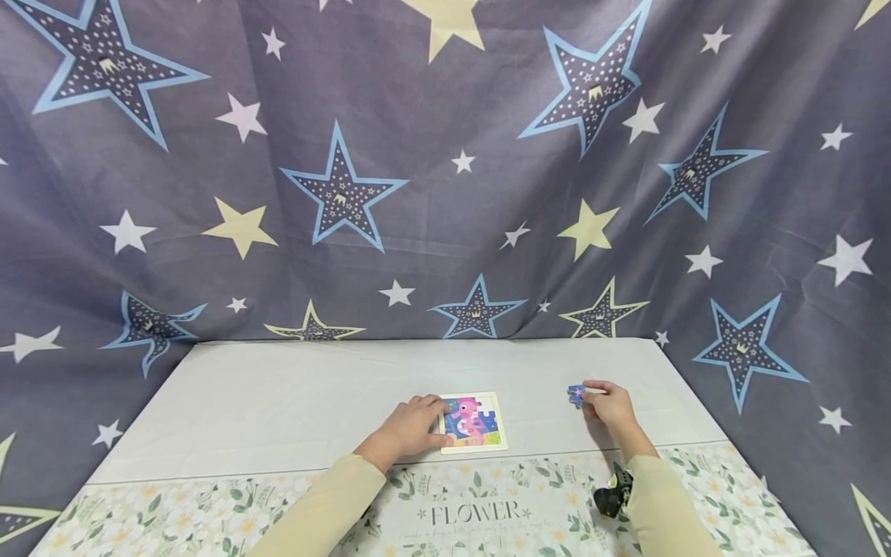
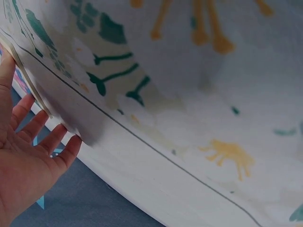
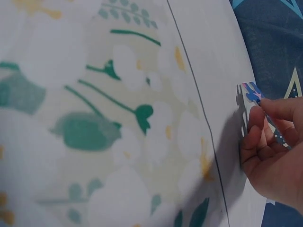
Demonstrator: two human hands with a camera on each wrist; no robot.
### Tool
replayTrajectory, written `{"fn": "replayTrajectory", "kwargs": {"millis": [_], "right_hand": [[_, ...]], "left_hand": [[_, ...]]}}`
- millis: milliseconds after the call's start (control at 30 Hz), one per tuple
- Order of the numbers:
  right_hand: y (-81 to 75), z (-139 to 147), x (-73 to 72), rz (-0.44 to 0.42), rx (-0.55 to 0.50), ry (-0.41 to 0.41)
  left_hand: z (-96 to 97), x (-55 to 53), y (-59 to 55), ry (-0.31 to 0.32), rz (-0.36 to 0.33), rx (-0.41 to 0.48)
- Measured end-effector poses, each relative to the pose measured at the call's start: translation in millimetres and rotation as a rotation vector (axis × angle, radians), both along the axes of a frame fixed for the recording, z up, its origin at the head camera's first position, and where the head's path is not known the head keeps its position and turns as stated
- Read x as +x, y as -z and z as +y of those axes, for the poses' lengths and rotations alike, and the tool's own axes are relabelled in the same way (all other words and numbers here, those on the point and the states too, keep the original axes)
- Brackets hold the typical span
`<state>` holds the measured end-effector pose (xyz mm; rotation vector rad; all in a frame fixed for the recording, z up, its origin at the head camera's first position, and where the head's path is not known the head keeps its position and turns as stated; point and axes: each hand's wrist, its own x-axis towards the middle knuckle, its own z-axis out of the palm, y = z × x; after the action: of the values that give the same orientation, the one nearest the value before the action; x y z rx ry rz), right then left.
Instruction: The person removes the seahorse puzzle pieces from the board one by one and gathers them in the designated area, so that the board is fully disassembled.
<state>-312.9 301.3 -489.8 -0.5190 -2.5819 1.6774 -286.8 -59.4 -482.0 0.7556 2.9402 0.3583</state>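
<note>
A small jigsaw puzzle (image 1: 501, 446) in a pale frame lies on the table, showing a pink seahorse on blue. White shows in its upper right corner, where the board is bare. My left hand (image 1: 412, 427) rests at the puzzle's left edge, fingers spread and touching the frame. In the left wrist view, the hand (image 2: 35, 146) has its fingertips by the frame's border (image 2: 32, 85). Off to the right, my right hand (image 1: 612, 408) pinches a blue puzzle piece (image 1: 576, 394) between thumb and fingers. The right wrist view shows that piece (image 3: 252, 92) at the fingertips.
The white tabletop (image 1: 299, 402) has a floral mat printed "FLOWER" (image 1: 476, 514) along its front. A dark curtain with stars (image 1: 418, 271) hangs behind and at both sides. A black device (image 1: 614, 493) sits at the right wrist.
</note>
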Motion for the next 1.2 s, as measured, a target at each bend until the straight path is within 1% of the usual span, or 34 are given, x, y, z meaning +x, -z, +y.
{"fn": "replayTrajectory", "kwargs": {"millis": [167,433,567,800,1000,1200], "right_hand": [[0.1,1,0.2,-0.013,0.004,-0.004],[5.5,5,-1.5,-0.023,-0.001,-0.009],[5.2,6,-0.3,-0.029,-0.006,-0.024],[3.4,9,0.5,-0.056,-0.019,-0.062],[7.7,13,-0.6,-0.080,0.037,-0.085],[4.0,12,0.7,-0.096,0.064,-0.119]], "left_hand": [[0.3,0.8,-0.7,0.003,0.001,0.011],[0.6,0.1,-0.1,-0.003,-0.001,0.008],[0.8,-0.5,1.0,-0.012,-0.011,-0.005],[0.5,-2.1,1.2,-0.017,-0.023,0.002],[1.6,-1.6,2.3,-0.017,-0.019,0.005],[0.8,1.2,-1.2,-0.012,-0.011,0.018]]}}
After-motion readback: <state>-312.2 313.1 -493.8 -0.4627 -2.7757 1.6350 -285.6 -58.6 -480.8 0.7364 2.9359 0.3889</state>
